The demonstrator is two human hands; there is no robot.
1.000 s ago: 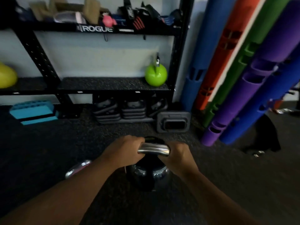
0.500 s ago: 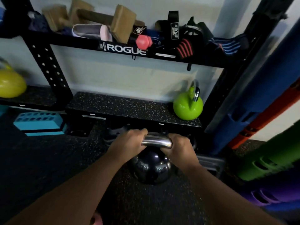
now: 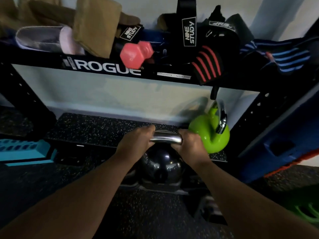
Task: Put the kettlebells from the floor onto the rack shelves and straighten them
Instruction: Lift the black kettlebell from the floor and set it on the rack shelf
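Both hands are clamped on the chrome handle (image 3: 166, 139) of a black kettlebell (image 3: 161, 167): the left hand (image 3: 136, 141) wraps its left end and the right hand (image 3: 189, 144) its right, knuckles up, with bare metal showing between them. A two-handed grip like this suggests the bell is heavy and lets it hang level under the handle. The bell is in the air at the front edge of the speckled lower shelf (image 3: 103, 130), its body below the shelf lip in this view, so it is not yet set down. A green kettlebell (image 3: 209, 135) already stands at the shelf's right end, just beside the right hand, its chrome handle turned edge-on; the open stretch of shelf to its left looks like the intended spot, and the bell probably has to clear the lip first. The upper shelf (image 3: 107, 68), marked ROGUE, holds loose gear: a pink dumbbell (image 3: 136, 53), striped wrist wraps (image 3: 207, 64), straps and tan blocks.
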